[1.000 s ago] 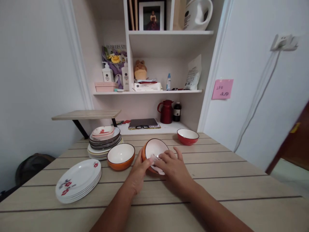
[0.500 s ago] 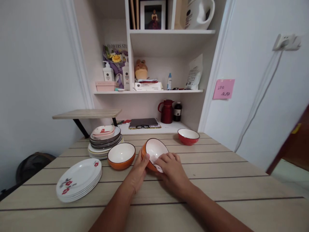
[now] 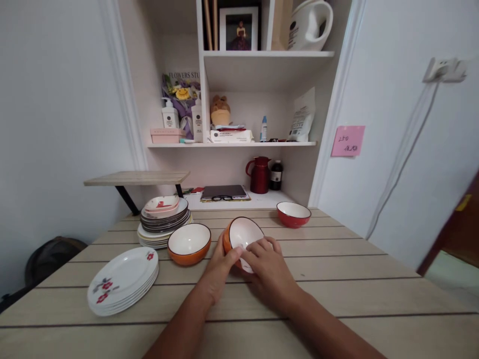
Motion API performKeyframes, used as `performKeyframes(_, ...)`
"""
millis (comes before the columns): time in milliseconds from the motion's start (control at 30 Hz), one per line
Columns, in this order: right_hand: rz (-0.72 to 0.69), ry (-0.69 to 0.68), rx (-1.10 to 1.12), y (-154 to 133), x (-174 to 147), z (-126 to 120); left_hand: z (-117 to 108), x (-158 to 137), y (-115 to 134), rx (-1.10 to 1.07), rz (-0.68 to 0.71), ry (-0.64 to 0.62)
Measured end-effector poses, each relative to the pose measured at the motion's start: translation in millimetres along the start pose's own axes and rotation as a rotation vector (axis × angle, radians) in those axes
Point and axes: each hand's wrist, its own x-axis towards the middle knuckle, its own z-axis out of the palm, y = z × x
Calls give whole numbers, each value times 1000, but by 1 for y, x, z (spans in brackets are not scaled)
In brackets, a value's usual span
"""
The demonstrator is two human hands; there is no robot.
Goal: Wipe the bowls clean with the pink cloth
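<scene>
An orange bowl (image 3: 245, 231) with a white inside and dark rim is tilted toward me over the table. My left hand (image 3: 220, 262) grips its left side, thumb at the near rim. My right hand (image 3: 267, 262) pinches a white tissue (image 3: 246, 266) against the bowl's near rim; most of the tissue is hidden under the fingers. Just left of my left hand, another orange bowl (image 3: 189, 239) stands upright. Farther back on the right is a red bowl (image 3: 294, 214), white inside.
White plates with red flowers (image 3: 123, 276) are stacked at the left. Behind them stands a pile of dark-rimmed plates (image 3: 164, 224) topped by small pink dishes (image 3: 161, 203). A small raised wooden shelf (image 3: 136, 177), a closed laptop (image 3: 223, 191) and a red jug (image 3: 259, 174) are at the back.
My left thumb has moved right over the bowl's near rim, toward the tissue. Both hands still hold the bowl and tissue. The whole view has shifted slightly downward in the picture.
</scene>
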Motion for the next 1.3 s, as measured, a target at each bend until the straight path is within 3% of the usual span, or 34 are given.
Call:
performKeyframes(200, -5, 36, -46, 10, 2, -4, 1, -1, 7, 3, -15, -26)
performKeyframes(433, 10, -23, -100, 20, -1, -5, 0, -1, 10, 3, -37, -43)
performKeyframes(867, 213, -6, 184, -1, 6, 2, -15, 6, -7, -11, -44, -125)
performKeyframes(1300, 38, 21, -22, 3, 4, 1, -7, 2, -4, 12, -66, -48)
